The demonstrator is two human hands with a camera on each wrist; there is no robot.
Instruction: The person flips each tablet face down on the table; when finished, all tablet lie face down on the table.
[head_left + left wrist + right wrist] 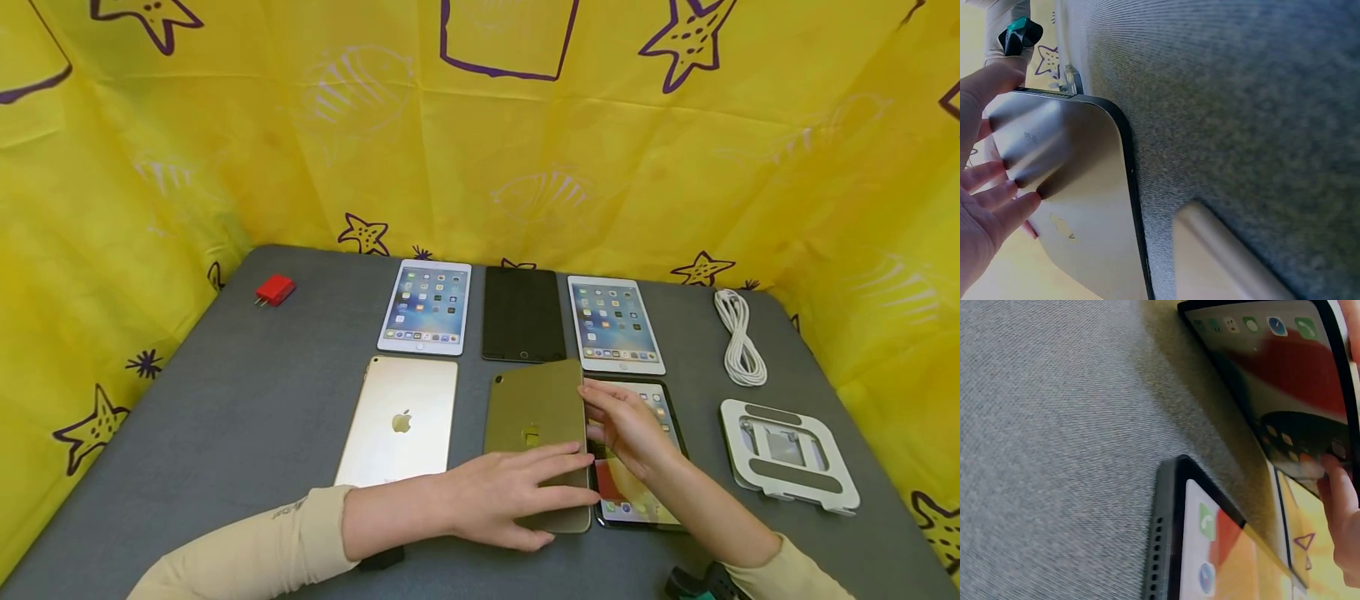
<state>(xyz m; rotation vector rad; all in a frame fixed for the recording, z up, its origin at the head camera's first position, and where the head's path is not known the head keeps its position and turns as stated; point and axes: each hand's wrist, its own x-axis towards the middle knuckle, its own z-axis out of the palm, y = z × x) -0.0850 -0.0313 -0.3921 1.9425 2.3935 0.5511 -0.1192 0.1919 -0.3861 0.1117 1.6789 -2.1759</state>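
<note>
A tablet (pixel 536 404) with a plain metallic back is tilted up along its right edge, screen facing down. My left hand (pixel 510 493) lies across its lower back with fingers spread and nearly straight, as the left wrist view also shows. My right hand (pixel 628 427) pinches the raised right edge. In the right wrist view, a right fingertip (pixel 1335 478) is against the lit screen of the tilted tablet (pixel 1297 375). Just right of it lies a black-rimmed tablet (pixel 663 504), screen up and lit, partly covered by my right hand and forearm.
A gold-backed tablet (pixel 408 392) lies face down at left. Behind stand in a row a white tablet (pixel 427 304), a dark-screened tablet (pixel 522 312) and another white tablet (pixel 615 321). Farther out are a red plug adapter (pixel 275 289), a coiled white cable (pixel 738 337) and a folding stand (pixel 787 454).
</note>
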